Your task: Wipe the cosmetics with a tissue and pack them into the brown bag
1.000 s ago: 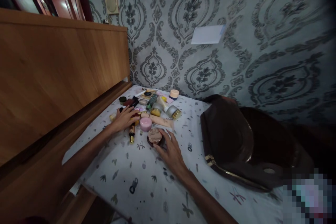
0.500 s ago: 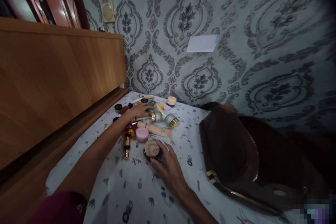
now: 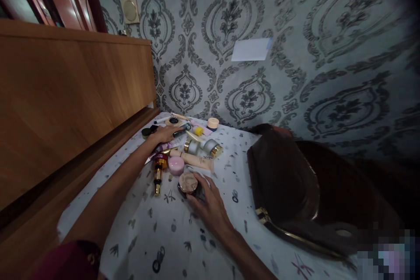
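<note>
My right hand (image 3: 210, 205) curls its thumb and fingers around the side of a small round jar (image 3: 188, 183) with a marbled beige-brown lid, on the patterned cloth. Farther back, my left hand (image 3: 165, 133) lies low among the cosmetics, its fingers stretched to the right, close to a dark tube (image 3: 182, 130); the fingertips are small and partly unclear. Between the hands are a pink jar (image 3: 176, 165), a beige squeeze tube (image 3: 195, 160) and a dark red and gold bottle (image 3: 160, 162). Two silvery jars with gold bands, one a silver-gold jar (image 3: 211, 148), lie on their sides.
A dark brown bag (image 3: 282, 179) stands on the right. The wooden panel (image 3: 78, 92) borders the cloth on the left. At the back, near the patterned wall (image 3: 249, 78), are a peach-lidded jar (image 3: 213, 123), a yellow cap (image 3: 198, 131) and a dark green-lidded jar (image 3: 146, 132).
My left hand has drawn back a little to the left, uncovering the dark tube and purple items. My right hand stays around the marbled-lid jar. The view has shifted slightly.
</note>
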